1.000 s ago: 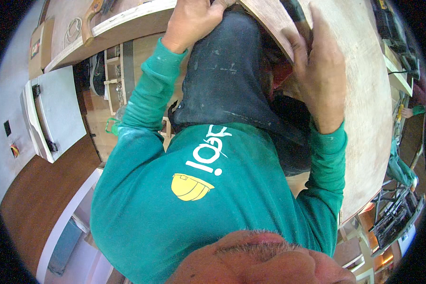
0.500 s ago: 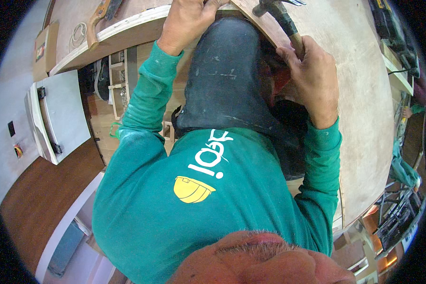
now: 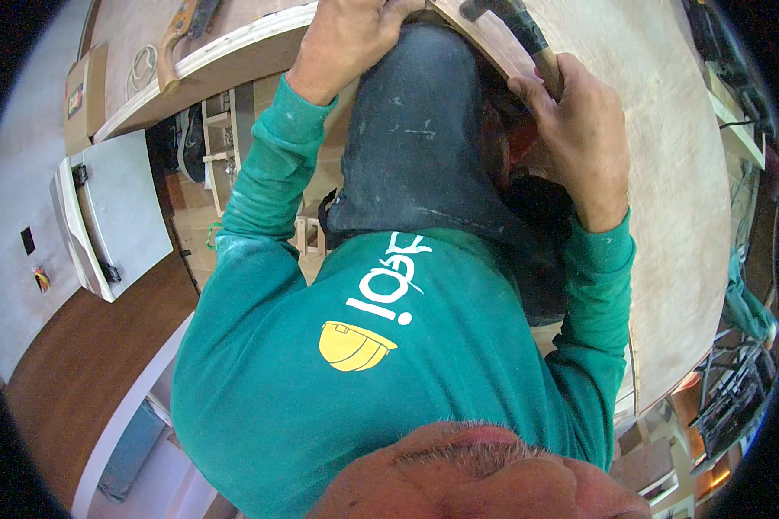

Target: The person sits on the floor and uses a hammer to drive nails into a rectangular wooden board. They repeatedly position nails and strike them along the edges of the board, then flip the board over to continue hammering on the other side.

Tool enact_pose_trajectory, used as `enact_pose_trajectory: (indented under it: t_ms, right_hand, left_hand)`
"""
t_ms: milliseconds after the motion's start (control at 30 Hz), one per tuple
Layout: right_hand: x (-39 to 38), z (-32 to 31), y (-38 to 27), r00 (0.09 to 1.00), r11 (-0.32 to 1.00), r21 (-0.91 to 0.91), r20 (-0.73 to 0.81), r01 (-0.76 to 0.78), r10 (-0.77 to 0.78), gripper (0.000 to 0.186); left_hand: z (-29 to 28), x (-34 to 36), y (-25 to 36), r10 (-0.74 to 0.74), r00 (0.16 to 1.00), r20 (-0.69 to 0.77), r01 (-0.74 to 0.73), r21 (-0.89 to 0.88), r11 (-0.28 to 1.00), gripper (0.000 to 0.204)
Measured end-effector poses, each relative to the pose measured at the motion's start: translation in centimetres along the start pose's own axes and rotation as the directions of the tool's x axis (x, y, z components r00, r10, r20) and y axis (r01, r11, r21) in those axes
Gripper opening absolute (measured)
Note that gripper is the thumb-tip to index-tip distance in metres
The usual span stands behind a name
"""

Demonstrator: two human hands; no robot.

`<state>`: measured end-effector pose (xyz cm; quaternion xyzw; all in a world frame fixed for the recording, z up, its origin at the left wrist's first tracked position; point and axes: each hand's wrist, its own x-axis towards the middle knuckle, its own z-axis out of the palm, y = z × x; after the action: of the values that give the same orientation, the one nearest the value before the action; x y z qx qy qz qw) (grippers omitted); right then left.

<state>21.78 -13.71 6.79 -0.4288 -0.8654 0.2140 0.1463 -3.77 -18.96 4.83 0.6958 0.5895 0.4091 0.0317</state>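
Observation:
My right hand point(image 3: 587, 138) is wrapped round the wooden handle of a claw hammer point(image 3: 519, 28), whose dark head reaches the top edge of the picture. Below the hammer runs a thin wooden strip point(image 3: 492, 48) along the edge of a pale plywood panel point(image 3: 666, 182). At the top, my left hand point(image 3: 348, 41) is closed, thumb and fingers brought together beside the end of the strip. Its fingertips are partly cut off by the frame, so what they pinch cannot be made out. My leg in dark trousers point(image 3: 415, 130) lies between the two hands.
A handsaw point(image 3: 175, 43) with a wooden handle and a loop of cord point(image 3: 142, 67) lie on the panel at upper left. A cardboard box point(image 3: 85, 97) stands beside them. A white cabinet door point(image 3: 130, 208) hangs open at left. Tools and black frames point(image 3: 737, 389) crowd the right.
The hammer's head has moved slightly up and left, and its claw is now mostly out of the picture. My right hand has shifted a little right. My left hand stays near the strip.

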Motion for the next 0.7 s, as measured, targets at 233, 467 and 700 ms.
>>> enact_pose_trajectory:
  t_ms: [233, 467, 700]
  right_hand:
    - [0.02, -0.04, 0.0, 1.0, 1.0, 0.013, 0.004, -0.013, 0.013, 0.029]
    - [-0.09, -0.18, -0.32, 1.0, 1.0, -0.009, 0.001, -0.012, 0.012, 0.028]
    - [0.03, -0.1, -0.41, 1.0, 1.0, -0.009, -0.003, -0.014, 0.014, 0.027]
  left_hand:
    - [-0.13, 0.25, 0.05, -0.029, 0.999, 0.041, 0.029, -0.006, 1.0, 0.006]
    - [0.11, -0.02, 0.03, -0.112, 0.993, 0.033, 0.113, -0.021, 0.993, 0.007]
    - [0.8, -0.38, -0.7, -0.128, 0.991, -0.025, 0.126, -0.075, 0.989, 0.01]
